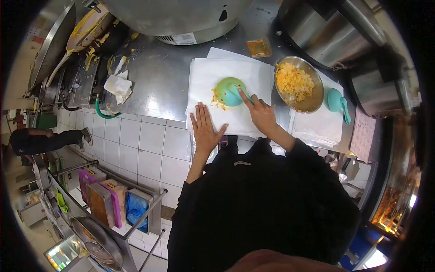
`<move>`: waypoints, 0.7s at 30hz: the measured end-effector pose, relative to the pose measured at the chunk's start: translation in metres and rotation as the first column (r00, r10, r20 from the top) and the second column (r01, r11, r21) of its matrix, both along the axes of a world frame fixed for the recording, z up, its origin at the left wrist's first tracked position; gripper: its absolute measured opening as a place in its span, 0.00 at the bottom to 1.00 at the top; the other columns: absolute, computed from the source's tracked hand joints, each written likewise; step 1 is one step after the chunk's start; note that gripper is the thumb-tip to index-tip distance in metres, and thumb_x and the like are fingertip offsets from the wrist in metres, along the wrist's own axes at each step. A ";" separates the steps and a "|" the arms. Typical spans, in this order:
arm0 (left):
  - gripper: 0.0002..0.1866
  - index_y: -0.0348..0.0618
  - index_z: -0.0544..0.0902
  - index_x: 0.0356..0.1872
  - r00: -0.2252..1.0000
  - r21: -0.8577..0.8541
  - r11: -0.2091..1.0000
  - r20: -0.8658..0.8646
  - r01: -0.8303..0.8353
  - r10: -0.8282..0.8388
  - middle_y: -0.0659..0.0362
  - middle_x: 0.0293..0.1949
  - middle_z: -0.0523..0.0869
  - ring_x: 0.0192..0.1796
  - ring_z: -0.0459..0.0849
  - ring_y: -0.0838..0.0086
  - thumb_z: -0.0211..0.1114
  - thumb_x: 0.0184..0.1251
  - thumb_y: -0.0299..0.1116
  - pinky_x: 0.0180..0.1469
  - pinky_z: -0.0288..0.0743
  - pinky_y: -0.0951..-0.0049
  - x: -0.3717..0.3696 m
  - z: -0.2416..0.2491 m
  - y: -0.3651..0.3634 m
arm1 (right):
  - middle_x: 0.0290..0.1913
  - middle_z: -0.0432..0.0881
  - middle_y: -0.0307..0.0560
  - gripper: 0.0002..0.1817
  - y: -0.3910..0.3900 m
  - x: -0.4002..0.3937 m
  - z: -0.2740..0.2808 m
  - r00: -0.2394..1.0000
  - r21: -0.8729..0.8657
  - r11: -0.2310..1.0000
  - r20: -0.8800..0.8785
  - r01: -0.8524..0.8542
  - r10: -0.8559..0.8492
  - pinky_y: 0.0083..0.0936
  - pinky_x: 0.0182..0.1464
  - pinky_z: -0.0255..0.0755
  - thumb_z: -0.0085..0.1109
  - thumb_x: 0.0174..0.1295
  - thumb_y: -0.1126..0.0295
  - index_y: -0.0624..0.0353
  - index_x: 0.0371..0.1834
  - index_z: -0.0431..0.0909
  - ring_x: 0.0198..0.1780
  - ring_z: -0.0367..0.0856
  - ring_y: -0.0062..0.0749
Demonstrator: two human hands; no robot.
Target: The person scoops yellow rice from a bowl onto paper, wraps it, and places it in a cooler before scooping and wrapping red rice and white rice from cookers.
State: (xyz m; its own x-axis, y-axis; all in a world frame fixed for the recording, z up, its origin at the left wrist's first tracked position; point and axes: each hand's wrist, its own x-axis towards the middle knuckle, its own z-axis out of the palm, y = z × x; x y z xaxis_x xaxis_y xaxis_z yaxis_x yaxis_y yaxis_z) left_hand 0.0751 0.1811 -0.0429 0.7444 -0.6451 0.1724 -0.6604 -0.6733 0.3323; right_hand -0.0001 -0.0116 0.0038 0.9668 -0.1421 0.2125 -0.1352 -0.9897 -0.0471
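Note:
A teal rice scoop point(230, 92) lies on a stack of white paper sheets point(258, 75), with orange-yellow rice crumbs beside its left edge. My right hand point(263, 114) grips the scoop's handle, the index finger stretched along it. What lies under the scoop is hidden. Flat on the near left part of the paper rests my left hand point(205, 129), fingers spread, holding nothing. Just right of the paper stands a steel bowl point(319, 96) of yellow rice point(293, 82). A second teal scoop point(335, 100) sits on another paper stack point(317, 124) at the right.
Big steel pots point(326, 34) stand at the back right, and a large metal vessel point(176, 16) at the back. A small packet point(259, 47) lies behind the paper. Crumpled white cloth point(118, 87) is at the left. Another person point(50, 136) stands far left, near a rack of containers point(102, 204).

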 end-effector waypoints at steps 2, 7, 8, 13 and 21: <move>0.46 0.26 0.49 0.62 1.000 -0.031 0.999 0.002 -0.018 0.018 0.40 0.65 0.48 0.69 0.44 0.54 0.55 0.55 0.54 0.67 0.32 0.54 -0.002 0.003 -0.001 | 0.35 0.70 0.43 0.42 -0.001 0.000 -0.001 1.000 0.035 0.999 0.009 0.000 0.000 0.30 0.26 0.74 0.50 0.44 0.79 0.41 0.67 0.50 0.27 0.77 0.34; 0.24 0.33 0.66 0.50 0.999 -0.304 0.952 0.021 0.035 -0.030 0.44 0.53 0.67 0.57 0.64 0.57 0.60 0.52 0.31 0.56 0.59 0.56 -0.023 0.019 -0.021 | 0.37 0.72 0.47 0.33 0.000 -0.003 0.037 0.993 0.288 0.951 -0.063 0.114 -0.100 0.34 0.32 0.74 0.49 0.54 0.75 0.43 0.65 0.54 0.32 0.77 0.41; 0.22 0.34 0.68 0.47 0.987 -0.367 0.917 0.005 0.153 -0.163 0.47 0.50 0.69 0.54 0.66 0.58 0.61 0.52 0.32 0.53 0.60 0.59 -0.030 0.015 -0.030 | 0.37 0.73 0.48 0.33 -0.006 -0.006 0.042 0.996 0.336 0.939 0.018 0.075 -0.086 0.34 0.34 0.74 0.49 0.54 0.75 0.43 0.65 0.54 0.32 0.77 0.43; 0.19 0.39 0.73 0.38 0.921 -0.385 0.872 -0.116 0.304 -0.372 0.54 0.37 0.73 0.42 0.70 0.60 0.66 0.46 0.34 0.45 0.64 0.64 -0.047 0.021 -0.081 | 0.53 0.71 0.57 0.29 -0.072 -0.044 0.093 0.970 0.532 0.844 0.168 0.063 -0.178 0.36 0.52 0.67 0.51 0.55 0.73 0.46 0.63 0.59 0.53 0.70 0.51; 0.11 0.42 0.74 0.28 0.923 -0.368 0.903 -0.219 0.222 -0.317 0.58 0.29 0.74 0.36 0.72 0.62 0.66 0.45 0.33 0.39 0.65 0.64 -0.042 0.002 -0.102 | 0.47 0.74 0.53 0.25 -0.138 -0.093 0.080 0.912 0.033 0.912 0.008 0.409 -0.409 0.37 0.43 0.70 0.54 0.49 0.74 0.53 0.55 0.68 0.43 0.75 0.47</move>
State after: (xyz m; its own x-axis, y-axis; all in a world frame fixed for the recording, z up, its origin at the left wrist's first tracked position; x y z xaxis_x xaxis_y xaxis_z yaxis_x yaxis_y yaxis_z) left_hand 0.0330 0.0795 -0.0405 0.5977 -0.7681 0.2299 -0.6550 -0.3025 0.6925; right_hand -0.0930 -0.1493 0.0834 0.8195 -0.5312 0.2151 -0.5270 -0.8460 -0.0812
